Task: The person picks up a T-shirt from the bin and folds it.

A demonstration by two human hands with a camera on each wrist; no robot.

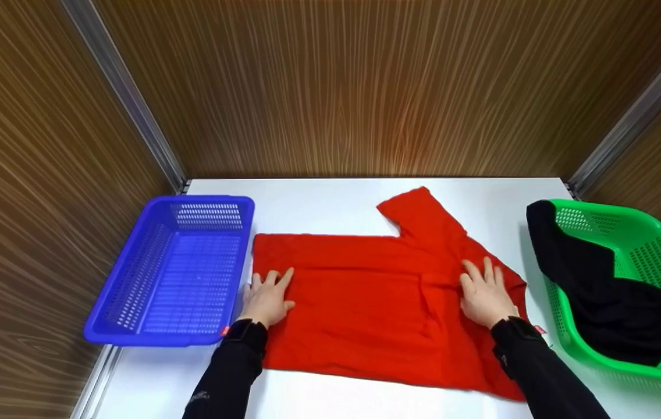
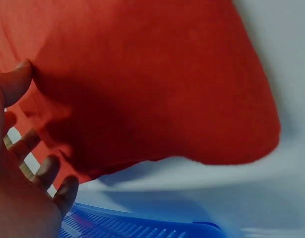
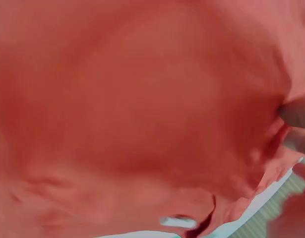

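Note:
A red T-shirt (image 1: 359,302) lies spread on the white table, hem side to the left and collar side to the right. One sleeve (image 1: 420,212) points away toward the back wall; the near sleeve is not visible as a separate shape. My left hand (image 1: 266,298) rests at the shirt's left edge, fingers spread. In the left wrist view, the left thumb (image 2: 18,82) touches the red cloth. Over by the collar end, my right hand (image 1: 486,295) touches the shirt with spread fingers. In the right wrist view, only blurred right fingertips (image 3: 297,113) show at the cloth.
A blue basket (image 1: 92,333) stands close on the left, its inside bare. On the right, a green basket (image 1: 653,233) holds a black garment (image 1: 615,302) that hangs over its rim. Wood-patterned panels (image 1: 336,87) enclose the back and sides.

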